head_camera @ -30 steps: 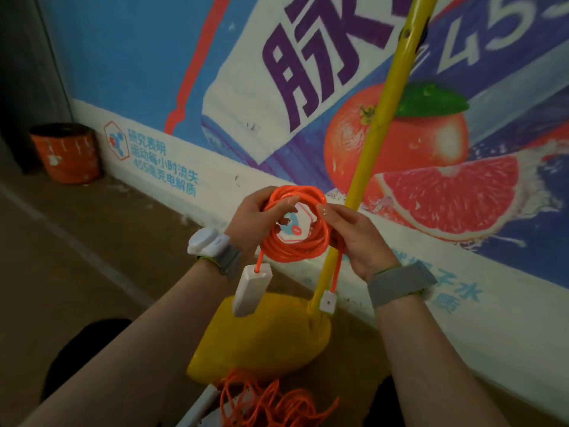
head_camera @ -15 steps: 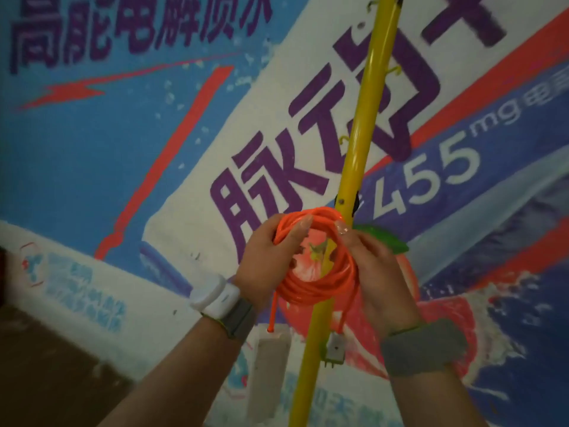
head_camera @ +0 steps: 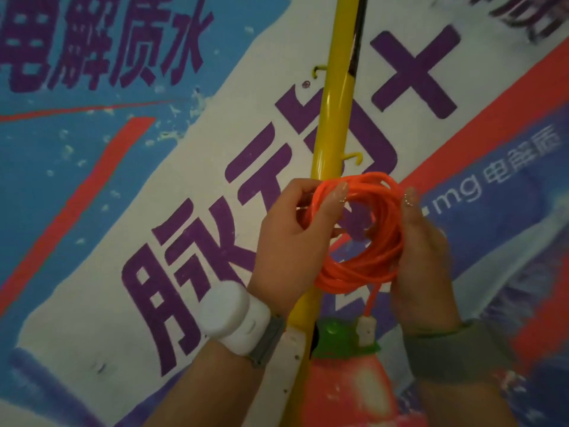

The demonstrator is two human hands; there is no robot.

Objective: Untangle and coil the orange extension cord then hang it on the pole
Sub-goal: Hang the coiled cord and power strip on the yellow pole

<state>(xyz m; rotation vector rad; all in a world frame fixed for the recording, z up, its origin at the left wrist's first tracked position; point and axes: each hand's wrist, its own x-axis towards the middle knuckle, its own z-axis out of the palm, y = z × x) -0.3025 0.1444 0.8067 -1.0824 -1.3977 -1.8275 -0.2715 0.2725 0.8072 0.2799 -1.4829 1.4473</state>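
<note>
Two hands held a round bundle of orange cord (head_camera: 363,272) up against the yellow pole (head_camera: 332,103) in the head view. The pole ran from top to bottom, leaning a little, and the bundle sat right in front of it, about halfway down. The left hand (head_camera: 286,241), left of the pole, had its fingers curled round that side of the bundle and its thumb pressed over the top loops. The right hand (head_camera: 421,257), right of the pole, wrapped its fingers behind the other side and pointed its thumb up beside the loops, so it gripped the cord too. A small lower hook (head_camera: 354,157) stuck out from the right side of the pole, just above the bundle; I could not tell if the cord touched it. An upper hook (head_camera: 318,70) stuck out from the left side of the pole, higher up and well apart from the cord. One strand of cord hung down from the bundle, to the right of the pole, with a white plug (head_camera: 366,329) at its end. A white block (head_camera: 294,343) showed just left of the pole, below the left hand, mostly hidden. The left wrist wore a white gadget (head_camera: 234,315) and the right wrist a grey band (head_camera: 455,349). Behind the pole was a wall picture (head_camera: 184,241) with big purple letters on white, blue and red.
</note>
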